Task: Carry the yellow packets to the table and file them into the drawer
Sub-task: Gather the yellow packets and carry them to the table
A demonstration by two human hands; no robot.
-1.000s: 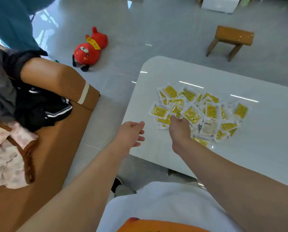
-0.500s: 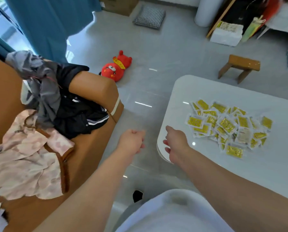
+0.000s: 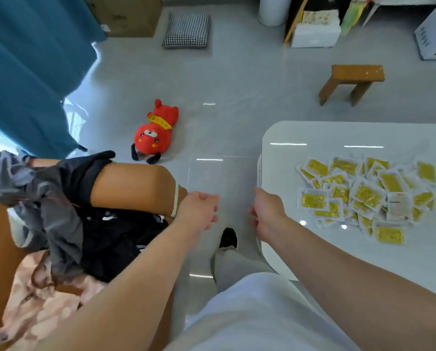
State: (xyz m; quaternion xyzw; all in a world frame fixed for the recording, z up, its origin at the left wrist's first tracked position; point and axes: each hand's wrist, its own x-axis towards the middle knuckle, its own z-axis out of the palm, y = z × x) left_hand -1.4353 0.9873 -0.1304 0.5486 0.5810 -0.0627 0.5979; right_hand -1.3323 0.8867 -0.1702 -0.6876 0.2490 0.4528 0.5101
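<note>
Packets [image 3: 364, 196] lie heaped on the glossy white desk [image 3: 313, 262], near its rounded end. The left grip [image 3: 199, 211] and right grip [image 3: 267, 214] hang between sofa [image 3: 136, 188] and desk, fingers loosely curled, grasping nothing. No drawer is visible. The filing step probably goes best if both grips square the slippery packets into a stack before lifting. The grey tiled floor [image 3: 237, 84] carries a plush toy [image 3: 156, 133], stool [image 3: 353, 79] and cushion [image 3: 186, 30]; clothes [image 3: 60, 198] cover the sofa.
</note>
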